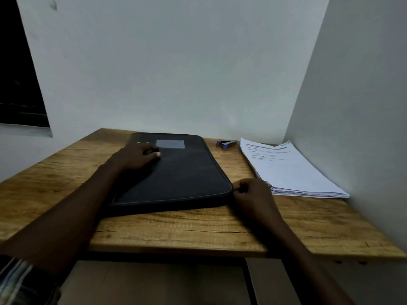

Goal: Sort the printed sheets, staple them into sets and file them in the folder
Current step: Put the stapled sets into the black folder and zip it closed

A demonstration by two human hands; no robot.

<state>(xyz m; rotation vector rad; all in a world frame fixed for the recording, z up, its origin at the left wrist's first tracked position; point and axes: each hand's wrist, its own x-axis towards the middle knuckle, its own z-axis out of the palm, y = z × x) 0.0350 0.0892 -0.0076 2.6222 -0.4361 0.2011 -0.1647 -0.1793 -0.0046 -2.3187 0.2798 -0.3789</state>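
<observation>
- Currently the step in hand appears to be opening the folder (176, 172), which lies closed at the centre of the table (198, 230).
- The left hand (136, 156) presses on its far-left area. The right hand (251, 192) pinches its near-right corner, presumably a zip pull, which is hidden.
- The printed sheets (290, 172) lie stacked at right, with the stapler (226, 143) just beside their far end.
- Next move: probably draw the zip along the edge while holding the folder down.

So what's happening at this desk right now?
A person's left hand rests on a closed black folder lying flat on the wooden table, while the right hand pinches its near right corner, probably the zip. The stack of printed sheets and a stapler sit untouched to the right.
</observation>
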